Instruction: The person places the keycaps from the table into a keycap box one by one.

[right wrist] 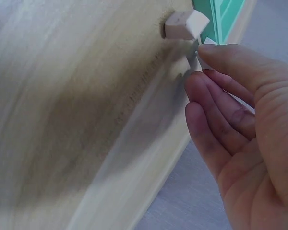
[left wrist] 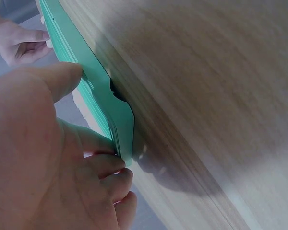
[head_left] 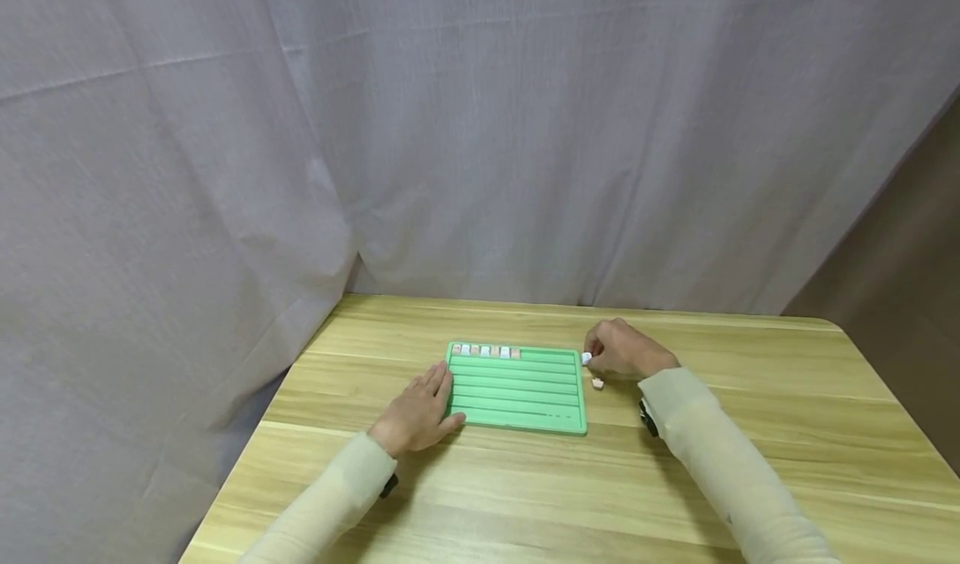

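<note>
A green ridged tray [head_left: 517,393] lies on the table, with several pink and white keycaps [head_left: 485,351] lined up at the left of its top row. My left hand [head_left: 420,410] rests against the tray's left side, fingers extended along the edge and thumb at the near left corner; the left wrist view shows this hand [left wrist: 62,143] touching the tray's rim [left wrist: 120,115]. Beyond the tray's right edge, my right hand [head_left: 622,349] pinches a white keycap [head_left: 587,358] between thumb and fingertips. A loose pink keycap [right wrist: 185,25] sits on the wood beside the tray, nearer me than that hand.
The wood-grained table [head_left: 480,497] extends around the tray on all sides. A grey curtain [head_left: 525,147] hangs behind its far edge and down the left side.
</note>
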Action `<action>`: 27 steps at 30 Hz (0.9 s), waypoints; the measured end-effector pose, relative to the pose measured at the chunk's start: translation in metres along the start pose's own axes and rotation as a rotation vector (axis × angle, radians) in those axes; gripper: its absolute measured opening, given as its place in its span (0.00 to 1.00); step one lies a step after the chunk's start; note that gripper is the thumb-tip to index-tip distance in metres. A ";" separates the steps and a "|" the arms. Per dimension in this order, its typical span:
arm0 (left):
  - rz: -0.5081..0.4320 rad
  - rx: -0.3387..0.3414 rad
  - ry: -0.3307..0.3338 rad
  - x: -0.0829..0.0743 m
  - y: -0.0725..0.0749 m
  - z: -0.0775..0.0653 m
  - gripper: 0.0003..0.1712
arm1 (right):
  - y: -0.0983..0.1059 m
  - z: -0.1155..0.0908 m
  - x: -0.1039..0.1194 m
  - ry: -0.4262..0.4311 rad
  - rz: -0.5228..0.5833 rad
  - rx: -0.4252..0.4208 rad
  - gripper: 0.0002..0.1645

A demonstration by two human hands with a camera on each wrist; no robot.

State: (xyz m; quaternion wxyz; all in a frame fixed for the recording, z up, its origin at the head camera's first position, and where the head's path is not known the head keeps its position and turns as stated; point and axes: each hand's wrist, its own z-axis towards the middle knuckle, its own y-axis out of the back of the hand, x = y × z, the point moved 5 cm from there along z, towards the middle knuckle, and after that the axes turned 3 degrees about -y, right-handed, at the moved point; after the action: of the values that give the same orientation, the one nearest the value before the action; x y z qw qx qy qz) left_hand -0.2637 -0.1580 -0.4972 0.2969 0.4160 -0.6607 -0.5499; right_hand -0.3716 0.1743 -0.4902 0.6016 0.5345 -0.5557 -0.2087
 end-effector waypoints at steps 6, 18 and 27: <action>0.000 0.000 0.006 -0.001 0.000 0.000 0.47 | 0.008 -0.004 0.003 -0.001 0.008 -0.010 0.03; -0.002 0.006 0.009 0.001 -0.002 0.001 0.47 | 0.013 0.000 0.027 0.076 -0.015 -0.023 0.05; 0.001 -0.004 0.005 0.001 -0.003 0.003 0.47 | 0.001 0.012 0.042 0.155 -0.014 -0.062 0.05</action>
State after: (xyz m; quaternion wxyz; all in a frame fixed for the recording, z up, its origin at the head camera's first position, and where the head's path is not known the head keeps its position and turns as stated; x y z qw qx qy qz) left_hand -0.2663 -0.1579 -0.5006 0.2996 0.4163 -0.6592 -0.5498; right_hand -0.3705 0.1339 -0.4728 0.6576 0.5339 -0.4972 -0.1880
